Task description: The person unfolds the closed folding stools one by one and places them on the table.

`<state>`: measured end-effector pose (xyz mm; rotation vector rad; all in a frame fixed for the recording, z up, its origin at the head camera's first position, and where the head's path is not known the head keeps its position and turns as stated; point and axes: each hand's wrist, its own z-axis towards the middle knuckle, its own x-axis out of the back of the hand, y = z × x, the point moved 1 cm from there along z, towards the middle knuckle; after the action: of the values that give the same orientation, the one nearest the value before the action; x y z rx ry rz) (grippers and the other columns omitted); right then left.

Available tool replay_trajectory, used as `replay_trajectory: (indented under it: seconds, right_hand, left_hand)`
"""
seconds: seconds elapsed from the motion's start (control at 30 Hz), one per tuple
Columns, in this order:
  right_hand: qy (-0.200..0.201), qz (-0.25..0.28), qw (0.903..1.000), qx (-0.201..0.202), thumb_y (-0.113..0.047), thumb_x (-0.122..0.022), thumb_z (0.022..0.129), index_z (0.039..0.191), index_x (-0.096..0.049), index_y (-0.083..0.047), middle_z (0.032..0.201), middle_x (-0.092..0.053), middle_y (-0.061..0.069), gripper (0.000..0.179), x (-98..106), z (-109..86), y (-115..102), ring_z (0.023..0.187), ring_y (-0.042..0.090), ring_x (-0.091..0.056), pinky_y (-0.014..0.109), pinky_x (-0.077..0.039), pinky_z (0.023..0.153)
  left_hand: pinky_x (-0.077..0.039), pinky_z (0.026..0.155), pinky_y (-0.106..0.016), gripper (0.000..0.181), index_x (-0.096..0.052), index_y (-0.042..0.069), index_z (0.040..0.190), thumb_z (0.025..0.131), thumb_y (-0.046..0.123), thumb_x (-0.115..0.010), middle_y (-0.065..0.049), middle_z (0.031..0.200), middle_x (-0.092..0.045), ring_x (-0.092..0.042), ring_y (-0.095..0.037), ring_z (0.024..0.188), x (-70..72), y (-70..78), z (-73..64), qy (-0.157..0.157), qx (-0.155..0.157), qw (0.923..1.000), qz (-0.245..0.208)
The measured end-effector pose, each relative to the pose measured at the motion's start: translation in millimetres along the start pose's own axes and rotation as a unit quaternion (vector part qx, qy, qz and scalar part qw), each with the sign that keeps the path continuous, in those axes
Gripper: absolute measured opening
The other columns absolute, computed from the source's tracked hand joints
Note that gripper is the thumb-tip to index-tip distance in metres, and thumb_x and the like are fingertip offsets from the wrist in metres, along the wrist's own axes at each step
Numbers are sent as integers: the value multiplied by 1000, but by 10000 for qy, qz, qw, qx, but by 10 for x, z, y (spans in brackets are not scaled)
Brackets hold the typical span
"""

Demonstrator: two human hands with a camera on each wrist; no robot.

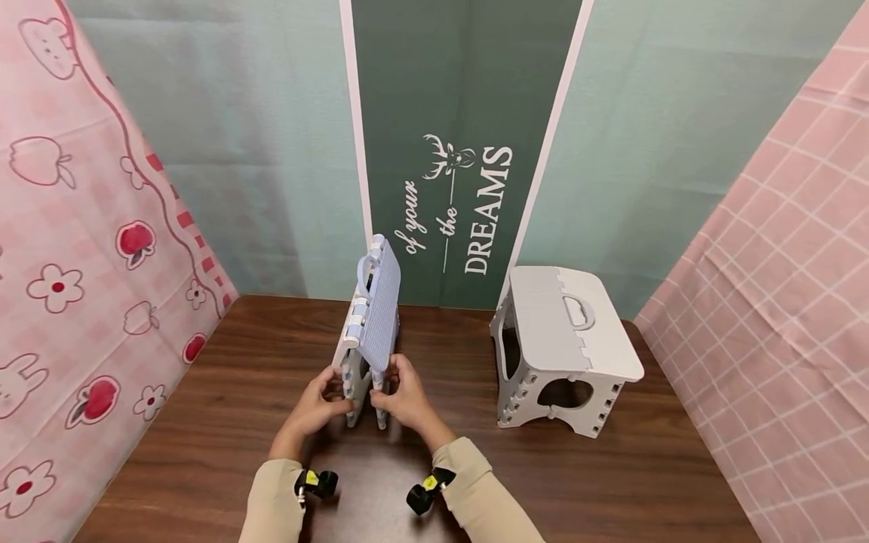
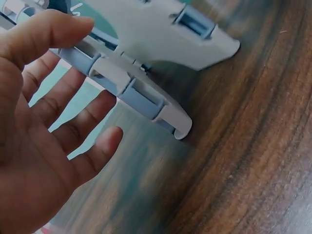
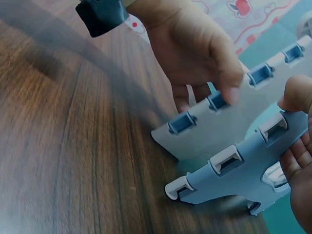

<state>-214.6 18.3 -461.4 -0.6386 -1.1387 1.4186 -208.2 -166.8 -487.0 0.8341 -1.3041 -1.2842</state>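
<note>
A blue-and-white folding step stool point(image 1: 385, 305) stands partly folded on the table, its seat halves tented steeply and its two leg panels close together. My left hand point(image 1: 312, 411) pinches the front edge of the left leg panel point(image 2: 161, 31), thumb on the near side and fingers behind. The other leg panel point(image 3: 234, 168), blue with white hinge knuckles, is held by my right hand point(image 1: 409, 396) between thumb and fingers. A narrow gap separates the panels in the right wrist view. Both panels' lower ends are at the tabletop.
To the right a grey-and-white folding stool point(image 1: 611, 332) stands fully unfolded on the brown wooden table point(image 1: 204, 452). Behind is a green cloth backdrop point(image 1: 468, 90) with lettering. Pink patterned cloths point(image 1: 68, 264) hang at both sides.
</note>
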Motion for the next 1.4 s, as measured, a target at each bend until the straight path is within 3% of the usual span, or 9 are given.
replay_trajectory:
  seconds: [0.3, 0.53, 0.8, 1.0, 1.13, 1.27, 1.4]
  right_hand:
    - [-320, 306, 9986, -287, 14, -67, 69, 97, -47, 9, 87, -54, 18, 35, 74, 14, 75, 84, 33, -52, 57, -42, 80]
    - [-529, 204, 9978, -344, 11, -67, 70, 98, -49, 9, 89, -56, 20, 33, 125, 32, 61, 86, 32, -53, 54, -43, 82]
    - [-661, 208, 9967, -429, 9, -68, 72, 99, -49, 8, 91, -58, 18, 33, 159, 34, 119, 87, 29, -55, 49, -45, 83]
    - [-665, 28, 9968, -446, 5, -70, 68, 98, -51, 2, 92, -59, 11, 36, 163, 39, 393, 88, 25, -57, 51, -44, 83]
    - [-688, -179, 9966, -425, 0, -73, 69, 100, -52, 0, 93, -59, 9, 37, 193, 40, 514, 89, 22, -59, 47, -46, 82]
    - [-686, -399, 9963, -329, -1, -74, 68, 102, -52, 1, 95, -61, 10, 40, 243, 9, 487, 90, 24, -59, 45, -47, 82]
    - [-638, -395, 9971, -113, 5, -71, 67, 100, -50, 5, 92, -60, 16, 39, 297, -39, 291, 88, 30, -57, 51, -45, 81]
  left_hand:
    - [-48, 77, -44, 40, -51, -9, 106, 69, -16, -65, -20, 97, -57, -56, -34, 88, 38, -50, -8, 75, 64, 9998, -144]
    - [-48, 75, -33, 41, -52, -5, 105, 68, -13, -70, -19, 98, -57, -57, -28, 88, 94, -354, 28, 221, 6, 9996, -181]
    - [-48, 74, -35, 42, -52, -5, 110, 71, -11, -68, -20, 101, -58, -57, -33, 93, 159, -331, -9, 143, -168, 9997, -74]
    - [-48, 72, -34, 39, -53, -4, 109, 73, -10, -67, -23, 104, -57, -55, -39, 95, 187, -329, -13, 18, -12, 10000, -10]
    - [-48, 72, -35, 37, -53, -6, 107, 73, -13, -66, -25, 103, -56, -55, -41, 94, 188, -217, -19, -13, 22, 10000, -70]
    - [-47, 73, -35, 37, -52, -9, 108, 74, -13, -66, -27, 102, -56, -54, -43, 93, 168, -58, -48, -55, 7, 10000, -56]
    - [-48, 73, -34, 39, -51, -10, 110, 74, -13, -66, -28, 103, -55, -53, -46, 95, 150, 4, -73, -70, -14, 9999, -79]
